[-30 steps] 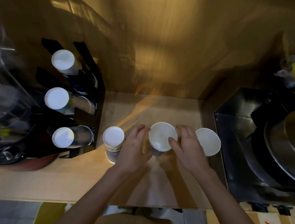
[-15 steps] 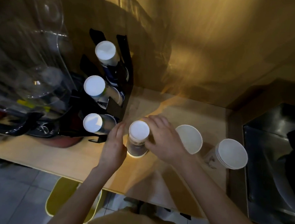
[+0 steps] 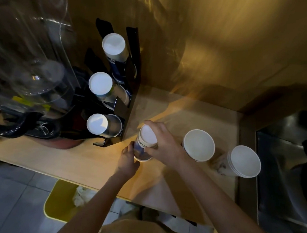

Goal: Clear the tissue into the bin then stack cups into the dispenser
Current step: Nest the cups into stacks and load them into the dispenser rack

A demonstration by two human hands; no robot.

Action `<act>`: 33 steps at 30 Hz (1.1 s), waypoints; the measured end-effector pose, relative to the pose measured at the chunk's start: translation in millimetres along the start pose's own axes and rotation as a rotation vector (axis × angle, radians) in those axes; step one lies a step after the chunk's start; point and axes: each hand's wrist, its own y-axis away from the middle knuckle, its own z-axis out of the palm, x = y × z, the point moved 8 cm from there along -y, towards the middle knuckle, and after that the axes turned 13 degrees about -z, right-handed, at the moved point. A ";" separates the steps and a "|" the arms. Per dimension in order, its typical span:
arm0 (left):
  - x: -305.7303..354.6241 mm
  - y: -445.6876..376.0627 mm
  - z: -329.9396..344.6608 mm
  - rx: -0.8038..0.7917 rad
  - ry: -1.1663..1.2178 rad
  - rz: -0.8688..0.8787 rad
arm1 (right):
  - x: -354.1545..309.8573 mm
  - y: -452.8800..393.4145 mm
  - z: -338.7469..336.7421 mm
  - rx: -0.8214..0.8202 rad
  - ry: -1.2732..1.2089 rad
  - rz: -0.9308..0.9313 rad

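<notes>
Head view: at the far left, blurred clear vessels (image 3: 33, 55) are seen above the counter's (image 3: 61, 160) left end, too smeared to be identified. Just to their right, a black cup dispenser (image 3: 132, 73) is stood at the counter's back-left corner, with three rows of stacked cups held in it: a top stack (image 3: 113, 45), a middle stack (image 3: 100, 84) and a bottom stack (image 3: 97, 124), each shown by its white base. Below the counter's front edge, a yellow bin (image 3: 58, 199) is set on the tiled floor, and crumpled white tissue (image 3: 81, 196) is lying inside it. On the counter just beside the dispenser's lower right foot, an inverted stack of cups (image 3: 145, 143) is gripped by both hands: the left hand (image 3: 128, 160) is closed around its lower, rim end, and the right hand (image 3: 162, 144) is curled over its upper part, fingers wrapped round the white base. Whether the stack is touching the counter cannot be told. To the right, near the counter's middle, a single open cup (image 3: 198, 144) is placed mouth up. Further right, close to the counter's right edge, a nested stack of open cups (image 3: 243, 161) is tilted with its mouth turned up. Beyond that edge, a dark steel surface (image 3: 283, 174) is visible.
</notes>
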 end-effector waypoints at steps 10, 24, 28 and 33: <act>58.9 32.3 -72.0 0.269 0.244 0.169 | 26.0 20.9 -84.1 0.525 -0.386 0.054; 170.2 82.3 -152.9 0.112 0.713 0.487 | 85.9 71.4 -110.5 1.028 -1.662 0.339; 191.8 80.0 -132.4 -0.044 0.760 0.512 | 73.1 68.9 -106.6 1.041 -1.776 0.252; 224.0 82.4 -124.0 -0.104 0.966 0.583 | 58.2 54.8 -96.4 0.917 -1.882 0.212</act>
